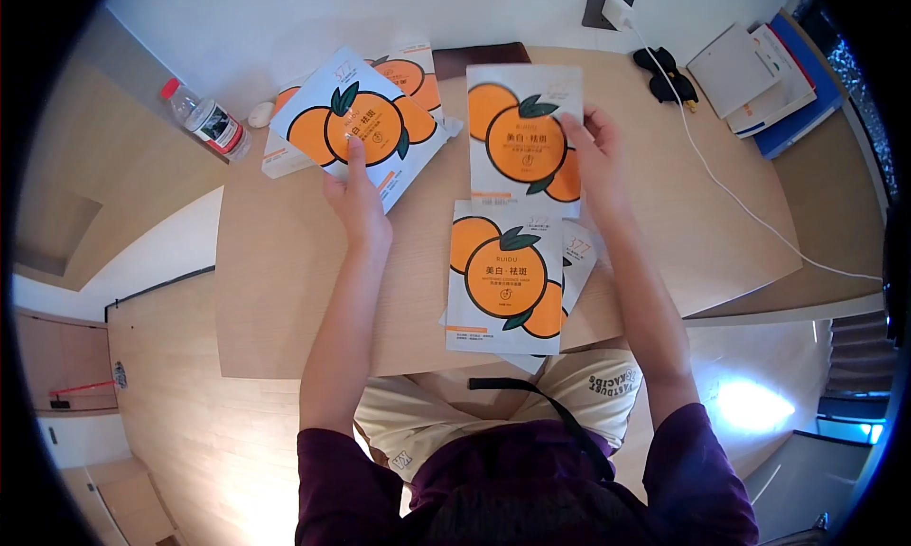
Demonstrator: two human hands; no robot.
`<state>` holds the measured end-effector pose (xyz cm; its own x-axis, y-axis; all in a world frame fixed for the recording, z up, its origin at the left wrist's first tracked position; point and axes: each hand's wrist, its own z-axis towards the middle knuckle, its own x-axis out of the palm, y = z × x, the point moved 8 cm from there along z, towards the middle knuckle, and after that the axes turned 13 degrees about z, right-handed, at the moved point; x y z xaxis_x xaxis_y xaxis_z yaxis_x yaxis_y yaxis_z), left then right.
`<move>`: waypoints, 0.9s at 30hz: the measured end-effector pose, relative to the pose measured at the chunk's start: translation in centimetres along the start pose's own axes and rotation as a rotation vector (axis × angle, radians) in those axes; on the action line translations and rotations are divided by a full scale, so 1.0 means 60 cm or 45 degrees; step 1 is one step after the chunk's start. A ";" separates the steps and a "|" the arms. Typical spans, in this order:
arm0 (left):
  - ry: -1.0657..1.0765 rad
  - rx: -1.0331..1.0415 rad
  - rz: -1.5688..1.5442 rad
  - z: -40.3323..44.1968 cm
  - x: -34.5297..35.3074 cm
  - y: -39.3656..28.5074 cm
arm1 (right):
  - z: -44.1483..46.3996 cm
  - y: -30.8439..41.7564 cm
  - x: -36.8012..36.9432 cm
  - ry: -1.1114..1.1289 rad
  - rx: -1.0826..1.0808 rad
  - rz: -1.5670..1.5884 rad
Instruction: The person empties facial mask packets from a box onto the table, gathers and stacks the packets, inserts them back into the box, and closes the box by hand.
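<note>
My left hand (359,209) is closed on a face mask packet (332,133), white with orange fruit and green leaves, tilted over the table's left part. The thumb lies on its front; another packet's edge shows beneath it. My right hand (600,157) pinches a matching face mask packet (489,181) by its right edge, nearly upright in view. Just below that one, a small pile of face mask packets (506,280) lies at the table's near edge, the lower ones askew. Behind my left hand's packet are a similar orange-printed pack (418,76) and a white box edge, both partly hidden.
On the wooden table (275,290) stand a red-capped water bottle (209,119) at left and a small white round object (260,115). Dark sunglasses (664,76), a white charging cable (721,171) and a blue folder with booklets (807,100) are at right.
</note>
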<state>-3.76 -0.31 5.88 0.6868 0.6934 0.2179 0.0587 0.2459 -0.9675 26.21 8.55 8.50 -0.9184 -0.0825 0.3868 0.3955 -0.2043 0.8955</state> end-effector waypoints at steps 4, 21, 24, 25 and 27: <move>0.021 -0.227 0.087 -0.009 0.004 0.009 | -0.004 0.028 0.017 0.074 -0.021 0.236; 0.981 0.320 0.656 -0.118 0.117 -0.013 | -0.061 0.036 0.100 0.476 -0.139 0.263; 0.800 0.596 0.799 -0.106 0.108 -0.035 | -0.053 0.035 0.092 0.513 -0.294 -0.025; 0.748 0.617 0.791 -0.100 0.103 -0.034 | -0.054 0.040 0.093 0.532 -0.365 -0.148; 0.643 0.658 0.777 -0.086 0.094 -0.033 | -0.058 0.050 0.097 0.568 -0.505 -0.394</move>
<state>3.74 -0.38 8.34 0.7322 0.4562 -0.5058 -0.6598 0.2909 -0.6929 22.02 4.05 12.69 -0.9369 -0.3405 -0.0789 0.1602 -0.6190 0.7688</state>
